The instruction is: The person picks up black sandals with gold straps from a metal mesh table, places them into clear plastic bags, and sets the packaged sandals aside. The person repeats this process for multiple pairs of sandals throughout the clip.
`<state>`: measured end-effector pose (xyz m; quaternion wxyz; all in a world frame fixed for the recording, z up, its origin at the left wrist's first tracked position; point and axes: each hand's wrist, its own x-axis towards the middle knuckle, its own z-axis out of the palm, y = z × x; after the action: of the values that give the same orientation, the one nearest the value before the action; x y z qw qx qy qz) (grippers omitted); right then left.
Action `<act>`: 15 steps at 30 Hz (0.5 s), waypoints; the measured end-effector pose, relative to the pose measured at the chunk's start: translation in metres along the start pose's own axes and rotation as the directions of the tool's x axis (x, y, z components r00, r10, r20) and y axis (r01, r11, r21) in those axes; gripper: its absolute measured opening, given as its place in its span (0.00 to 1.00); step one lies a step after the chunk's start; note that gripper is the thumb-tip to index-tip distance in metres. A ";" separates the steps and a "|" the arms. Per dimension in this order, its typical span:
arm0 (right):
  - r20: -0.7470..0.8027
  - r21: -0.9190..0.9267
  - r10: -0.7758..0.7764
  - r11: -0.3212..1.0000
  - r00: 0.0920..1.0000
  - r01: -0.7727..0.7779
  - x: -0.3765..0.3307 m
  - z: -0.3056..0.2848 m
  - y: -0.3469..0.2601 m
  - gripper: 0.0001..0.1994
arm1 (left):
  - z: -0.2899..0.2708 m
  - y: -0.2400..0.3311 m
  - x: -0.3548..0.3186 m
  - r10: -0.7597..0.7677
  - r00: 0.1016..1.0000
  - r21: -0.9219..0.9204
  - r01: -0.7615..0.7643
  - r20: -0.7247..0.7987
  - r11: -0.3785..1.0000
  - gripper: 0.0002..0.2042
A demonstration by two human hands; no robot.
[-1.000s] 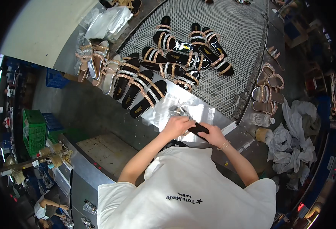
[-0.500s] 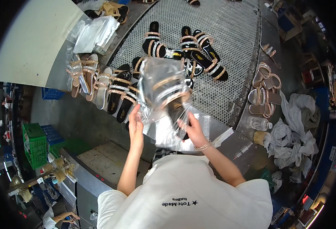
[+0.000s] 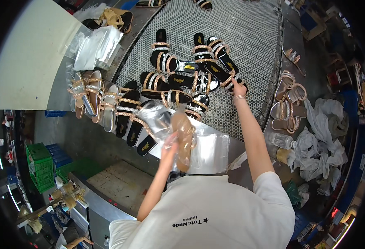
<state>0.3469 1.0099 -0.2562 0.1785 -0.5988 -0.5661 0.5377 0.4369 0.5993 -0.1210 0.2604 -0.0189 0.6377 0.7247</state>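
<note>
My left hand (image 3: 170, 146) grips a sandal in a clear plastic bag (image 3: 155, 118), close to my body. The bagged sandal (image 3: 183, 137) shows its tan sole, and the bag is crumpled around it. My right arm is stretched far forward over the mesh surface. There, my right hand (image 3: 239, 89) is closed on the near right end of a black sandal (image 3: 217, 71) with glittery straps. More black sandals (image 3: 184, 79) of this kind lie beside it, at varied angles. A stack of clear plastic bags (image 3: 209, 154) lies at the table's near edge, below the bagged sandal.
Black sandals (image 3: 126, 112) and metallic-lined sandals (image 3: 92, 93) lie in a row at left. Another bag stack (image 3: 97, 47) is behind them. More sandals (image 3: 288, 101), a clear bottle (image 3: 281, 137) and crumpled plastic (image 3: 315, 145) are at right. Green crates (image 3: 40, 166) stand low left.
My right hand has left the bag and reached forward to a black sandal on the mesh. My left hand has moved right with the bagged sandal, which now shows its sole.
</note>
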 end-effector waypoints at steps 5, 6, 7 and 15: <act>0.226 0.613 -0.238 0.789 0.945 0.053 -0.069 -0.027 -0.038 0.15 | 0.048 -0.048 0.021 0.135 0.976 0.790 0.052 -0.169 0.610 0.51; 0.229 0.616 -0.332 0.777 0.915 0.127 -0.087 -0.039 -0.046 0.16 | 0.055 -0.046 0.020 0.133 0.979 0.825 0.055 -0.156 0.563 0.51; 0.227 0.612 -0.357 0.776 0.906 0.153 -0.107 -0.052 -0.058 0.16 | 0.061 -0.045 0.020 0.134 0.981 0.855 0.055 -0.144 0.515 0.52; 0.103 0.846 -0.468 0.505 0.877 0.170 -0.182 -0.136 -0.081 0.09 | 0.069 -0.067 0.013 0.210 0.974 0.884 -0.021 -0.088 0.468 0.49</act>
<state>0.4630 0.9294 -0.0606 0.4373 -0.2349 -0.3755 0.7827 0.4737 0.6722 -0.1745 0.1233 0.0934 0.9390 0.3071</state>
